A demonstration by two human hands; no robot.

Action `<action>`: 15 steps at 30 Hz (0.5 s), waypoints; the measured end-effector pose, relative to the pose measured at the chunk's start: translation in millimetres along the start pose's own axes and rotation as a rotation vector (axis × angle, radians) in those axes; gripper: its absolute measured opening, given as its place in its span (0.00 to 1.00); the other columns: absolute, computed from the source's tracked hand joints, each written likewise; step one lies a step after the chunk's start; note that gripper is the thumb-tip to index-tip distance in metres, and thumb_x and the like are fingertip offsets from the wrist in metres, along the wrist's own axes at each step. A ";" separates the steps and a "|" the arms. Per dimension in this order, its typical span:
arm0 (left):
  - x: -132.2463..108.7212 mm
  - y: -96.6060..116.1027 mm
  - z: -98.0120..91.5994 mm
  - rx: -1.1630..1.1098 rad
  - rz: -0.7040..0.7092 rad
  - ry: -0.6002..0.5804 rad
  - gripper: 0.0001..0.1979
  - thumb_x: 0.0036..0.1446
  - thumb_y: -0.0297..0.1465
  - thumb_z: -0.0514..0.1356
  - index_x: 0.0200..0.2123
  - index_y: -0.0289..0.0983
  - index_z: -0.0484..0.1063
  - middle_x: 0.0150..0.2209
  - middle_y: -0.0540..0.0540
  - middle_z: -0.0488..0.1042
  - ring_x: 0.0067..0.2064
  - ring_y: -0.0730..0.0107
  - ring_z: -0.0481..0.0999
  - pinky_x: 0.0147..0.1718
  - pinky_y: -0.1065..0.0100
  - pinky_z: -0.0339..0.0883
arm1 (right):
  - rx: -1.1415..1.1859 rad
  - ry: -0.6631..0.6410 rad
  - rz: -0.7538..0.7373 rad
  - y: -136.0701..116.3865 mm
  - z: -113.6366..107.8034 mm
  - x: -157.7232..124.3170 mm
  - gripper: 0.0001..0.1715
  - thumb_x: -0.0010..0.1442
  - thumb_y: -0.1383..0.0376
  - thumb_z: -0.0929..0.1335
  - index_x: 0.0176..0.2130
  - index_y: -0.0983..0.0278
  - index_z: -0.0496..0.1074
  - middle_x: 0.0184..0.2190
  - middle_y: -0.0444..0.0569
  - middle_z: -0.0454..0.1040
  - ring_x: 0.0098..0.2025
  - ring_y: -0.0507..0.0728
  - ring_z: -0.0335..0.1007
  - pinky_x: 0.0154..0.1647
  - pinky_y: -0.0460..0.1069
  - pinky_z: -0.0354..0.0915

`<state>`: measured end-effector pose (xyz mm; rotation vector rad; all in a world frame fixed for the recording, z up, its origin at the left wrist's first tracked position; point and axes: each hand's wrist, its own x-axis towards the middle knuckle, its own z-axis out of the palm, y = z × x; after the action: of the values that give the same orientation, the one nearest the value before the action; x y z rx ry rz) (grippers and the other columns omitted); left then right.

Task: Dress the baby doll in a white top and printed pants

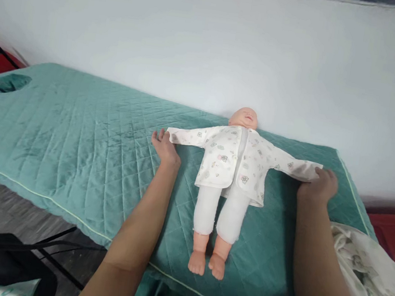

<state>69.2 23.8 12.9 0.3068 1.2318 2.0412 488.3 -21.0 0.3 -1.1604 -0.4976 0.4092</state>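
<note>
A baby doll (248,117) lies on its back on a green quilted bed cover, head toward the wall and bare feet toward me. It wears a white printed baby jacket (218,158), its front edges meeting loosely down the middle, and its legs are white. Both sleeves are stretched out sideways. My left hand (167,149) grips the cuff of the sleeve on the left, its other fingers slightly apart. At the opposite cuff, my right hand (319,184) pinches the sleeve's end. The doll's hands are not visible.
The green quilted cover (74,141) spreads over a bed with a face hole (9,83) at the far left. Crumpled white cloth (367,267) lies right of my right forearm. A white wall (197,41) stands behind. Red objects show at both sides; a black bag-like item (3,263) is lower left.
</note>
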 end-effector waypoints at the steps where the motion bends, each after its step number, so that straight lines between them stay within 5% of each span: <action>1: -2.1 -0.3 -0.9 0.068 0.065 0.016 0.24 0.64 0.22 0.55 0.61 0.41 0.56 0.67 0.41 0.61 0.65 0.70 0.67 0.65 0.64 0.62 | -0.056 0.023 -0.059 -2.0 1.1 -5.0 0.32 0.49 0.77 0.63 0.54 0.67 0.63 0.60 0.64 0.66 0.63 0.64 0.65 0.69 0.63 0.55; 3: -8.4 -1.8 -2.9 0.238 0.223 0.024 0.24 0.62 0.21 0.56 0.60 0.38 0.58 0.67 0.40 0.59 0.69 0.69 0.60 0.69 0.65 0.53 | -0.248 0.022 -0.221 -7.7 7.0 -21.9 0.38 0.49 0.76 0.66 0.60 0.66 0.62 0.66 0.61 0.61 0.69 0.61 0.57 0.73 0.59 0.48; 6: -24.0 -5.7 -6.6 0.457 0.449 -0.066 0.25 0.60 0.25 0.59 0.60 0.39 0.58 0.66 0.39 0.59 0.70 0.64 0.57 0.72 0.59 0.46 | -0.553 -0.175 -0.483 -17.8 22.1 -61.1 0.35 0.57 0.68 0.67 0.63 0.66 0.64 0.66 0.57 0.64 0.70 0.61 0.56 0.74 0.62 0.47; 11: -65.9 -8.5 -18.8 0.574 0.662 -0.430 0.25 0.60 0.28 0.60 0.60 0.41 0.59 0.66 0.39 0.58 0.69 0.60 0.58 0.68 0.55 0.55 | -0.508 -0.601 -0.511 -33.0 42.4 -131.2 0.33 0.66 0.56 0.66 0.67 0.58 0.62 0.68 0.53 0.63 0.69 0.63 0.59 0.71 0.65 0.54; 15: -93.9 -2.3 -39.8 0.709 0.739 -0.696 0.20 0.60 0.24 0.57 0.56 0.40 0.65 0.63 0.38 0.61 0.67 0.58 0.62 0.65 0.53 0.61 | -0.464 -0.797 -0.538 -42.5 41.8 -160.6 0.30 0.69 0.56 0.64 0.67 0.56 0.63 0.67 0.52 0.65 0.69 0.62 0.59 0.71 0.64 0.56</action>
<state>115.9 -66.6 5.1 1.8554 1.4299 1.6574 334.7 -92.0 27.6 -1.2141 -1.6258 0.2763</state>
